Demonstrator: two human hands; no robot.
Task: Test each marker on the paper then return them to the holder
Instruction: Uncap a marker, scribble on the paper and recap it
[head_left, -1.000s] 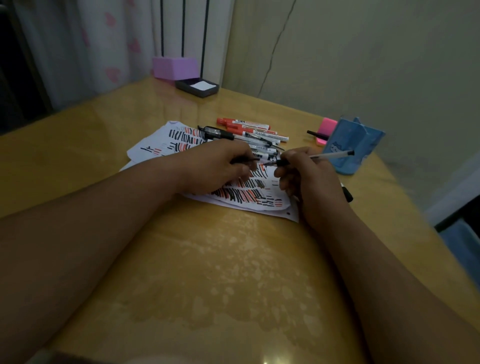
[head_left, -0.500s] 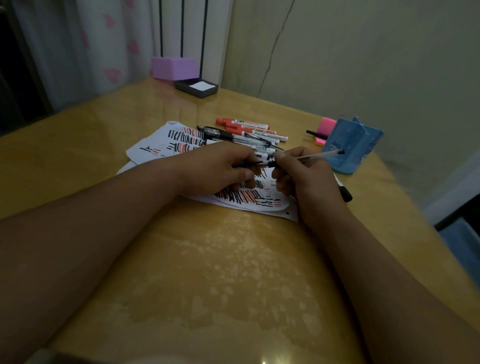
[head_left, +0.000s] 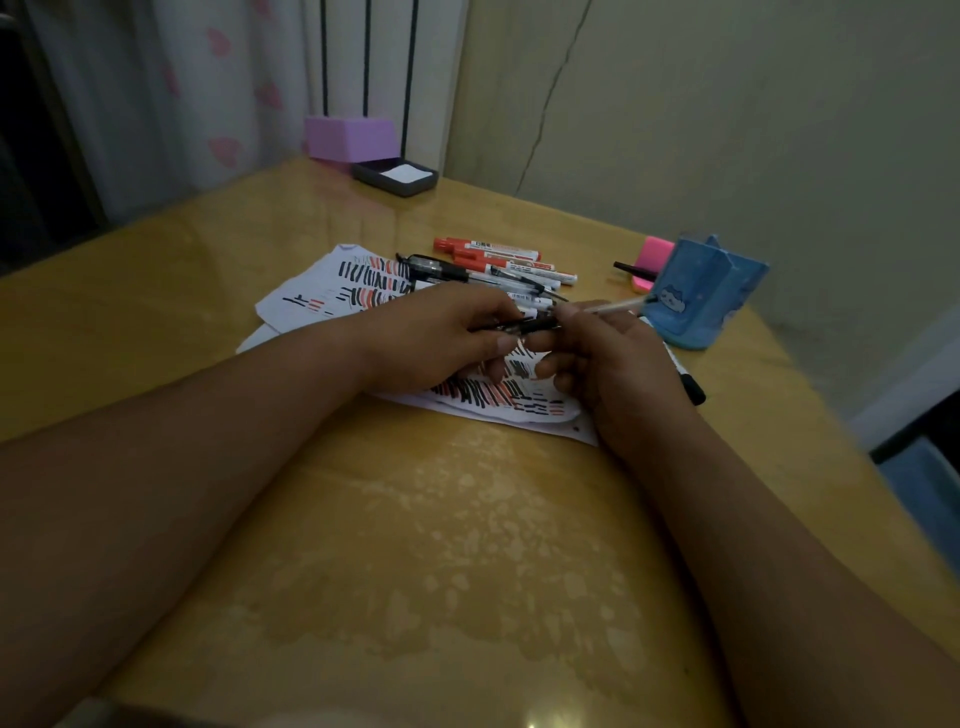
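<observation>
though the marker (head_left: 519, 326) is half hidden, left fingers (head_left: 500, 342) pinch its black end, right fingers (head_left: 571, 318) grip its pale barrel.

Dim, yellowish light throughout; soft reflections sheen the glossy yellow wooden table (head_left: 311, 223) beyond the fingers (head_left: 493, 340); frame edges bend and blur.

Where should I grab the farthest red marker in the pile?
Pinch the farthest red marker mid-barrel, from above and the far side. It lies flat on the table; a second red marker crowds its near side, while bare table shows beyond.
</observation>
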